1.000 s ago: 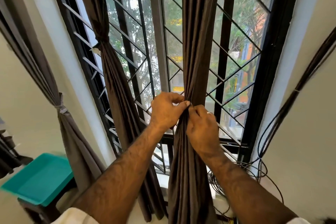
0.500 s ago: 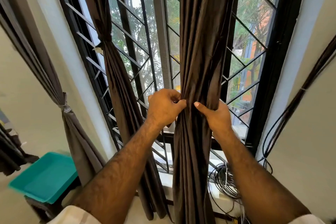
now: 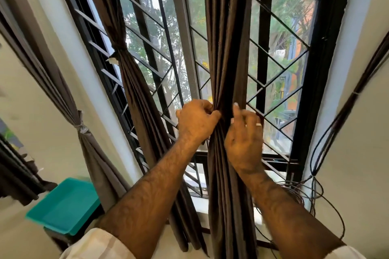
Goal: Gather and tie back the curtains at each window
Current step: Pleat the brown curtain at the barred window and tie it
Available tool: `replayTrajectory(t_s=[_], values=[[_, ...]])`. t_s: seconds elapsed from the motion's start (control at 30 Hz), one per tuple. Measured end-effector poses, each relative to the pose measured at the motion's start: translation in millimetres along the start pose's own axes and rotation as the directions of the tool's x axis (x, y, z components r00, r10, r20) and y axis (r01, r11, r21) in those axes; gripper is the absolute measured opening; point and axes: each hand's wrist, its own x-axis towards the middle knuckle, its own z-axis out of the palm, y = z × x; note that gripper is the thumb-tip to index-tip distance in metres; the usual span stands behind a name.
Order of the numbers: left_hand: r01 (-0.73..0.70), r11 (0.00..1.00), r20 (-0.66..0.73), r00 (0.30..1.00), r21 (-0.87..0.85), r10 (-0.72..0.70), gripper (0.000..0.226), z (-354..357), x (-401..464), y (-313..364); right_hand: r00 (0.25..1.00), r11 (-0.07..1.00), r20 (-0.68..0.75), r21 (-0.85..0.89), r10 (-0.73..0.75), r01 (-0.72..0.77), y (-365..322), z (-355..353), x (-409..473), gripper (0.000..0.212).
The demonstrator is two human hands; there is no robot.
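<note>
A dark brown curtain (image 3: 228,52) hangs ungathered down the middle of the barred window (image 3: 280,82). My left hand (image 3: 195,123) grips its left folds at about sill height. My right hand (image 3: 245,134), wearing a ring, lies in front of the curtain's right side with its fingers curled into the folds; it is blurred. The two hands squeeze the cloth into a narrow bundle between them. A second brown curtain (image 3: 130,82) to the left is tied in a knot. A third curtain (image 3: 63,90) at the far left is bound with a grey band (image 3: 81,128).
A teal tray (image 3: 65,206) sits on a dark stand at the lower left. Black cables (image 3: 315,176) run down the right wall and coil on the sill behind my right forearm. White wall flanks the window on both sides.
My right hand came from behind the curtain's right edge round to its front and rose slightly. The left hand kept its grip. The camera view tilted up a little.
</note>
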Motion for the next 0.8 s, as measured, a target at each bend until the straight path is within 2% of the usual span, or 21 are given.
replayTrajectory(t_s=[0.07,0.13,0.2,0.27,0.33,0.4,0.5,0.57,0.63,0.67,0.73,0.8], values=[[0.029,0.992,0.051,0.998,-0.12,-0.023,0.023,3.3,-1.1,-1.0,0.993,0.997,0.097,0.042,-0.062,0.058,2.4,3.4,-9.4,0.042],[0.057,0.976,0.083,0.996,-0.208,-0.04,0.018,4.9,-1.9,-3.1,0.995,0.991,0.101,0.135,-0.021,0.007,-0.5,4.5,-14.5,0.034],[0.066,0.972,0.074,0.996,-0.225,-0.051,0.02,5.9,-1.6,-6.8,0.99,0.972,-0.004,0.187,0.144,-0.141,2.6,4.3,-11.0,0.025],[0.07,0.976,0.055,0.997,-0.204,-0.06,0.02,3.9,-0.7,-9.4,0.927,0.911,-0.085,0.236,0.365,-0.337,16.7,6.8,-0.8,0.032],[0.052,0.987,0.035,0.998,-0.154,-0.047,0.023,-0.4,0.7,-9.2,0.866,0.828,-0.02,0.305,0.499,-0.47,33.8,11.1,11.9,0.048],[0.036,0.993,0.027,0.999,-0.112,-0.033,0.03,-3.0,3.0,-8.0,0.826,0.771,0.056,0.328,0.561,-0.545,45.4,15.0,21.0,0.059],[0.039,0.995,0.035,0.999,-0.09,-0.036,0.03,-3.3,6.7,-6.8,0.721,0.64,0.14,0.37,0.679,-0.674,54.0,10.7,32.7,0.061],[0.038,0.993,0.051,0.998,-0.112,-0.033,0.027,-1.6,7.6,-6.9,0.687,0.577,0.239,0.396,0.686,-0.714,56.1,4.6,37.6,0.039],[0.034,0.993,0.058,0.998,-0.114,-0.028,0.026,0.0,8.9,-8.1,0.715,0.599,0.282,0.4,0.64,-0.694,56.9,3.0,34.5,0.019],[0.029,0.994,0.06,0.998,-0.11,-0.023,0.027,1.1,9.9,-8.5,0.735,0.621,0.282,0.399,0.617,-0.674,56.4,2.3,33.3,0.018],[0.018,0.992,0.068,0.998,-0.128,-0.009,0.028,1.7,11.9,-10.0,0.752,0.638,0.302,0.4,0.586,-0.658,58.0,3.6,35.0,0.032],[0.007,0.988,0.08,0.997,-0.153,0.005,0.028,1.4,12.6,-10.7,0.703,0.555,0.367,0.435,0.61,-0.709,60.5,3.0,42.1,0.046]])
